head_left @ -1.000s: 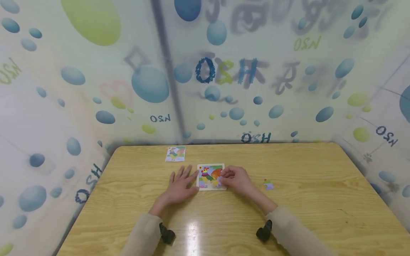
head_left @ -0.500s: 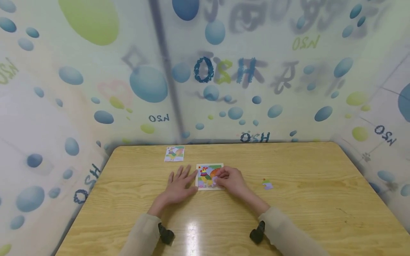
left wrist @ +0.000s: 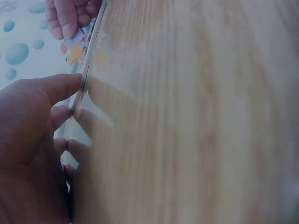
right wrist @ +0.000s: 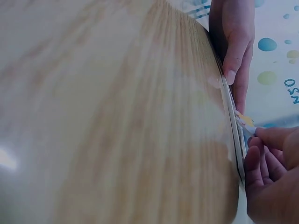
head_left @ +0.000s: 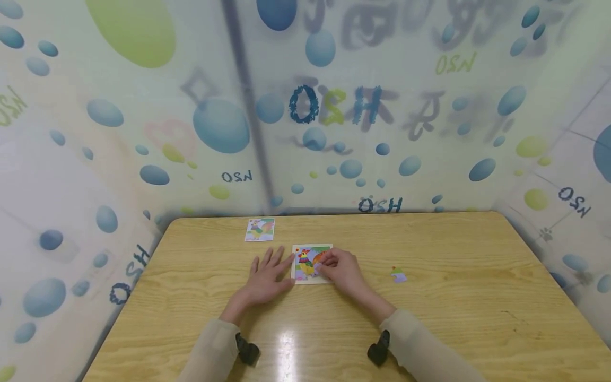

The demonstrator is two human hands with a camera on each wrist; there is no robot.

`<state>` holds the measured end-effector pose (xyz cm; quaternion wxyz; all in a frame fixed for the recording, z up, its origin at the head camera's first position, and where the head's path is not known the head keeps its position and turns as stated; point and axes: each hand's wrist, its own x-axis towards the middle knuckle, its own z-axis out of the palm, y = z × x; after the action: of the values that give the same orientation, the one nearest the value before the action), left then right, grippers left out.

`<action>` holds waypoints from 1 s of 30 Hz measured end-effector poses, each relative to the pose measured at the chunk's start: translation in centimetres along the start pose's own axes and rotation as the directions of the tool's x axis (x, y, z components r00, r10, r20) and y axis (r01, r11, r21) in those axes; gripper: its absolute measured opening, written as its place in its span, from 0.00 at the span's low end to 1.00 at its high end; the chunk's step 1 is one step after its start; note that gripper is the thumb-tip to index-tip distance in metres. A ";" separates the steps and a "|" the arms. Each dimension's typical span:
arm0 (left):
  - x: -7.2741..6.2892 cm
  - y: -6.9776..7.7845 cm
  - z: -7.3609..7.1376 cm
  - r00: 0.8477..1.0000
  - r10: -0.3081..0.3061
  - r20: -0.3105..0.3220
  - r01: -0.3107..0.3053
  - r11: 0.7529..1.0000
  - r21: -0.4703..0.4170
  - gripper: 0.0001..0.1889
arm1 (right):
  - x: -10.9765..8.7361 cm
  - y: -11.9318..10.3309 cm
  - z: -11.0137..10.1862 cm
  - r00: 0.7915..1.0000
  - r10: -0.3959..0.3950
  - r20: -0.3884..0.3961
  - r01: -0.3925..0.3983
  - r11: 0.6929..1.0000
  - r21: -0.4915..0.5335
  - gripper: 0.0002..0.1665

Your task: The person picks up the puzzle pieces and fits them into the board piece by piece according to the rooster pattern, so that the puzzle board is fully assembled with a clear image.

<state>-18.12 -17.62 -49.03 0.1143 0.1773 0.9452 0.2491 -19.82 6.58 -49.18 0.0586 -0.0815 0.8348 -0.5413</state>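
A small jigsaw puzzle [head_left: 304, 260] with a rooster picture lies in a pale frame on the table. My left hand [head_left: 267, 278] rests flat at its left side, fingers spread, with the thumb and forefinger touching the frame's edge. Over the right part of the picture, my right hand [head_left: 345, 270] pinches a puzzle piece [left wrist: 74, 50] between thumb and fingers. Yellow, purple and orange show on this piece in the left wrist view, where it stands tilted. In the head view those fingers hide the puzzle's right side.
A loose puzzle piece [head_left: 400, 276], purple and green, lies to the right of my right hand. Behind my left hand is a picture card [head_left: 260, 229] of the same rooster. The wooden table [head_left: 453, 318] backs onto a wall printed with blue and green dots.
My right hand has shifted a little left with the puzzle piece, further over the picture. My left hand has stayed at the frame's edge.
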 end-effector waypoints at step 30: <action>0.1 0.0 0.0 1.000 0.000 -0.004 0.000 1.000 0.005 0.35 | 0.4 0.5 0.1 0.982 -0.149 0.112 0.162 0.980 -0.115 0.07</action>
<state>-18.16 -17.60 -49.08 0.1118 0.1773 0.9461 0.2469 -20.22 6.58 -49.64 0.0538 -0.1780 0.8535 -0.4867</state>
